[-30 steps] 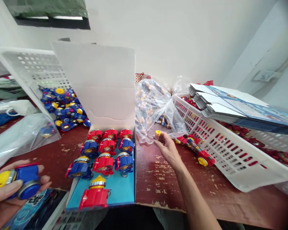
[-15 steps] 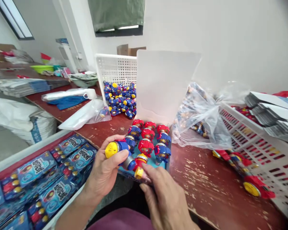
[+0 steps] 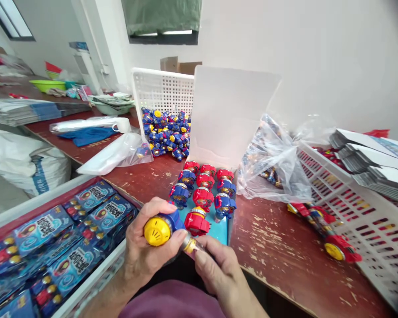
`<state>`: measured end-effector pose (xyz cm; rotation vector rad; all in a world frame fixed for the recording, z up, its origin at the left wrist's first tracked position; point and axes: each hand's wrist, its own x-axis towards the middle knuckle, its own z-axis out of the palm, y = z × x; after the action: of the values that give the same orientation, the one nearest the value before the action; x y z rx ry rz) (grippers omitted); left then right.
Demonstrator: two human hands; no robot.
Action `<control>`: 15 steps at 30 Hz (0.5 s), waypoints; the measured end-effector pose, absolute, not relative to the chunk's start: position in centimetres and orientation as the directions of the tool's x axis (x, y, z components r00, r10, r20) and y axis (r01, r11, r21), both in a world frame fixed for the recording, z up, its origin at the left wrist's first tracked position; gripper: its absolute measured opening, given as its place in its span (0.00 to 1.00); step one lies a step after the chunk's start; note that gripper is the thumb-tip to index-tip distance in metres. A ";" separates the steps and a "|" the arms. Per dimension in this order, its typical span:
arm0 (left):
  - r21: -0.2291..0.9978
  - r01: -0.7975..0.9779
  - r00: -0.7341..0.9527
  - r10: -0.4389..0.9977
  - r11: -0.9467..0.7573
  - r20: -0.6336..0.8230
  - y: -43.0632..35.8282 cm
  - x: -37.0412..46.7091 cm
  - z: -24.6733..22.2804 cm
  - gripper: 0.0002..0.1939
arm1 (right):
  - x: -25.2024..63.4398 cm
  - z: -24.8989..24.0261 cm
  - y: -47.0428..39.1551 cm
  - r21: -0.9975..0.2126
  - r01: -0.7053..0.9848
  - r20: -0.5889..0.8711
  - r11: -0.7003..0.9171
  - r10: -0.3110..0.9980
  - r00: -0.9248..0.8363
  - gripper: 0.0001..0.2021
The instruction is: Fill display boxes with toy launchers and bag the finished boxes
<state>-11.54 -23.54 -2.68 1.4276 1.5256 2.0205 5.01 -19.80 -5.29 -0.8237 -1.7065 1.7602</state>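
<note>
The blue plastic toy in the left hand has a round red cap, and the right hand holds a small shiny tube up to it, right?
Not quite: the head view shows a yellow round cap, not red, on the blue plastic toy in the left hand. The right hand does hold the small shiny tube up to it.

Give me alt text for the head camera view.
Left hand holds a blue and yellow toy against a clear tube in the right hand. Beyond is an open box of red and blue toys, between two white baskets.
</note>
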 end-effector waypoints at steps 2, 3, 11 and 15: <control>0.822 0.371 -0.469 0.676 -0.433 0.568 -23.5 -11.7 -2.5 0.16 | 4.7 -4.8 -19.7 -0.880 -0.010 -0.280 -0.475 0.535 -0.797 0.21; 0.833 0.361 -0.470 0.690 -0.418 0.550 -23.5 -11.8 -2.4 0.15 | 4.5 -4.8 -19.8 -0.835 -0.009 -0.314 -0.550 0.490 -0.813 0.21; 0.884 0.318 -0.473 0.751 -0.343 0.462 -23.9 -12.7 -2.7 0.14 | 3.5 -7.3 -21.9 -0.940 0.185 0.170 0.288 0.861 -0.478 0.18; 0.847 0.411 -0.427 0.750 -0.337 0.506 -24.4 -13.0 -2.8 0.15 | 3.0 -6.9 -21.1 -0.929 0.026 -0.251 -0.370 0.576 -0.778 0.21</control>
<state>-13.01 -24.43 -2.82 1.5028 1.6232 1.8336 2.97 -21.11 -6.89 -0.7987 -1.5081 2.2026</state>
